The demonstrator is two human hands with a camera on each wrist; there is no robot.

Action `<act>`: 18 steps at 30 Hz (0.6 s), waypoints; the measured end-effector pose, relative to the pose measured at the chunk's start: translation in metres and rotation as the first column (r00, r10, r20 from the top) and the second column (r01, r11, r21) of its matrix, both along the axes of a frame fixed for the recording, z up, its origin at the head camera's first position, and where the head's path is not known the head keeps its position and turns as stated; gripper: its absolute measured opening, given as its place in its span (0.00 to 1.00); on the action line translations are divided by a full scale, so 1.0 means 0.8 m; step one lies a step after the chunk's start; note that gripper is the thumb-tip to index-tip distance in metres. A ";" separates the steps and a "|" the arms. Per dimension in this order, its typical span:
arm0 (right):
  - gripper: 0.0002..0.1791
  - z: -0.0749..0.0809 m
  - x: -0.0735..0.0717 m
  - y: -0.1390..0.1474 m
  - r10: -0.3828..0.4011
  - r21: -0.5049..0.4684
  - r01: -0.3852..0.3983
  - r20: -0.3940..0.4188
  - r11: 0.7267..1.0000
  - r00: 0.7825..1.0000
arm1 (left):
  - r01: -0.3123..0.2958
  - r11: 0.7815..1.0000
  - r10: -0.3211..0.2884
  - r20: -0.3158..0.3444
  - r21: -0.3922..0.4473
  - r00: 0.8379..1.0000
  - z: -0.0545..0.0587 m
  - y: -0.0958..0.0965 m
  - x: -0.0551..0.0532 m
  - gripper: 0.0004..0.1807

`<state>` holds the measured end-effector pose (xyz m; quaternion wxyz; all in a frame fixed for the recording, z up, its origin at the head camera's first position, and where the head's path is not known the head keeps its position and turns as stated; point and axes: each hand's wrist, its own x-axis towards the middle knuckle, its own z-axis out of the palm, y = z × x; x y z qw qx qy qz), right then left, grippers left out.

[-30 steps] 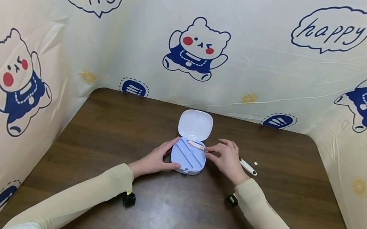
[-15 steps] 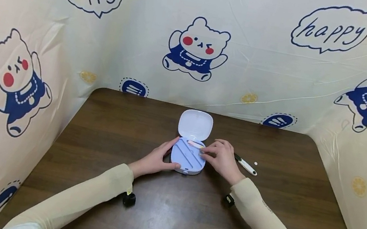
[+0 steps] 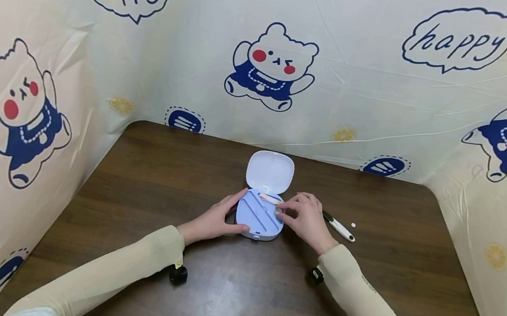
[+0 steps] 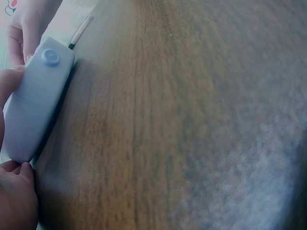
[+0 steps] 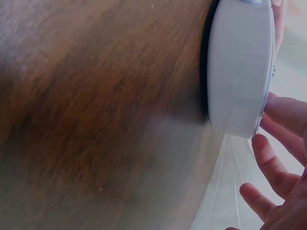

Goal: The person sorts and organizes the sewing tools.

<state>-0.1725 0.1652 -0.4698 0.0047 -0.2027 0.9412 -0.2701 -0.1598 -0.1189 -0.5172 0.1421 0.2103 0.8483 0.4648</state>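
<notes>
A small rounded pale case (image 3: pixel 257 235) stands on the table with its white lid (image 3: pixel 270 172) swung up at the back. Inside lies a lavender tray (image 3: pixel 253 217) with diagonal ridges. A short pink-and-white strip (image 3: pixel 269 199) lies across the tray's upper part. My left hand (image 3: pixel 214 222) grips the case's left side, thumb at the front. My right hand (image 3: pixel 307 220) is over the tray's right edge, thumb and index fingertips close together at the strip's right end. A pale spot shows between those fingertips; I cannot tell whether they pinch something.
To the right of the case lies a slim tool with a white handle (image 3: pixel 344 230) and a dark end, partly behind my right hand. Beside it is a tiny white disc (image 3: pixel 353 225). A printed cloth (image 3: pixel 209 61) rises behind the brown table (image 3: pixel 230 294).
My right hand has shifted slightly left onto the tray over the strip's right end, uncovering more of the tool. It barely moves in the last half second. My left hand and the case stay put.
</notes>
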 end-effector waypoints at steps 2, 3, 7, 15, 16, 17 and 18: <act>0.11 0.001 -0.001 0.000 -0.002 0.005 0.002 0.008 1.000 1.000 | 0.000 1.000 0.000 0.001 -0.004 1.000 0.000 0.000 0.000 0.57; 0.11 0.001 -0.001 0.000 -0.003 0.006 0.002 0.010 1.000 1.000 | 0.000 1.000 0.000 0.000 -0.004 1.000 0.000 0.000 0.000 0.57; 0.11 0.000 -0.001 0.000 0.000 0.008 0.000 0.005 1.000 1.000 | 0.001 1.000 -0.001 0.006 -0.001 1.000 0.001 0.000 0.000 0.57; 0.12 0.003 0.000 0.000 0.004 0.012 -0.004 0.017 1.000 1.000 | 0.005 1.000 -0.006 0.016 0.005 1.000 0.002 0.000 0.000 0.57; 0.12 0.003 0.000 0.000 0.005 0.011 -0.005 0.020 1.000 1.000 | 0.005 1.000 -0.005 0.014 0.007 1.000 0.002 -0.001 0.000 0.57; 0.12 0.004 0.000 0.000 0.005 0.011 -0.005 0.021 1.000 1.000 | 0.004 1.000 -0.004 0.012 0.009 1.000 0.001 -0.001 0.000 0.57; 0.12 0.004 0.000 0.000 0.007 0.009 -0.007 0.023 1.000 1.000 | 0.003 1.000 -0.003 0.011 0.010 1.000 0.001 -0.001 -0.001 0.57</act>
